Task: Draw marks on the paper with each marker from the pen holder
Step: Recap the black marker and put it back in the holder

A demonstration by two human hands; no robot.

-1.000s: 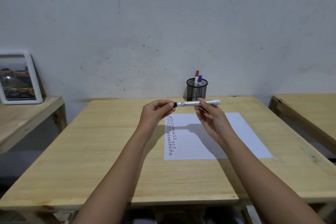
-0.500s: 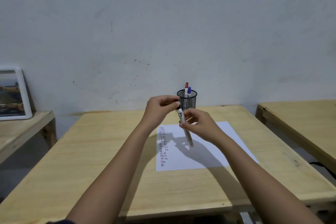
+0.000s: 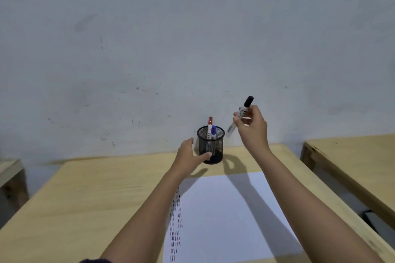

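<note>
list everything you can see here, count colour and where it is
pen holder: 1, black mesh, far middle of the table
red-capped marker: 1, white body, standing in the holder
blue-capped marker: 1, white body, in the holder beside the red one
black-capped marker: 1, white body, tilted, in the air right of the holder
paper: 1, white, near side of the table, columns of short dashes by its left edge
table: 1, light wood, centre
side tables: 2, wood, left and right edges
wall: 1, grey, behind
left hand: 1, open, beside the holder
right hand: 1, grip on the black-capped marker
</note>
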